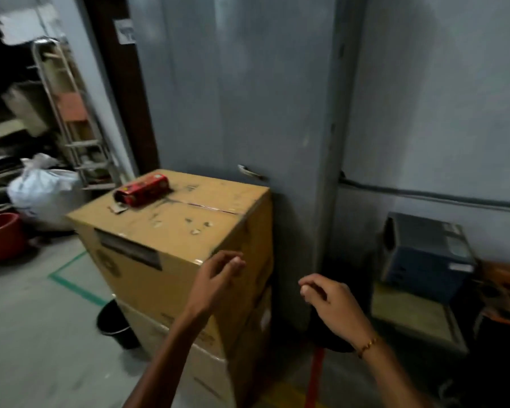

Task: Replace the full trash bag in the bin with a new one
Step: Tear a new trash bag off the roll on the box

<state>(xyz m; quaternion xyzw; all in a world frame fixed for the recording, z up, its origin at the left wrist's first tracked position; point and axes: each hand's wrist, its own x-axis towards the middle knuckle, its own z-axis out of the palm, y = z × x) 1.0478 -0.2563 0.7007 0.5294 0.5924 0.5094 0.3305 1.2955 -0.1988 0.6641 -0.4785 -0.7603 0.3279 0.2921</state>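
A small black bin (112, 325) stands on the floor at the left foot of two stacked cardboard boxes (171, 240). A red packet (142, 189) lies on top of the upper box. A full white bag (42, 189) sits on the floor at far left. My left hand (218, 275) hovers by the upper box's near corner, fingers loosely curled, holding nothing. My right hand (327, 301) hangs in the air to the right of the boxes, fingers loosely curled with nothing visible in them. A dark rounded thing (333, 344) on a red handle (315, 378) shows below that hand.
A grey metal cabinet (248, 98) stands behind the boxes. A red tub (0, 234) and a metal ladder (71, 113) are at left among clutter. A dark blue case (424, 254) rests on a low stand at right. Green tape (71, 284) marks the floor.
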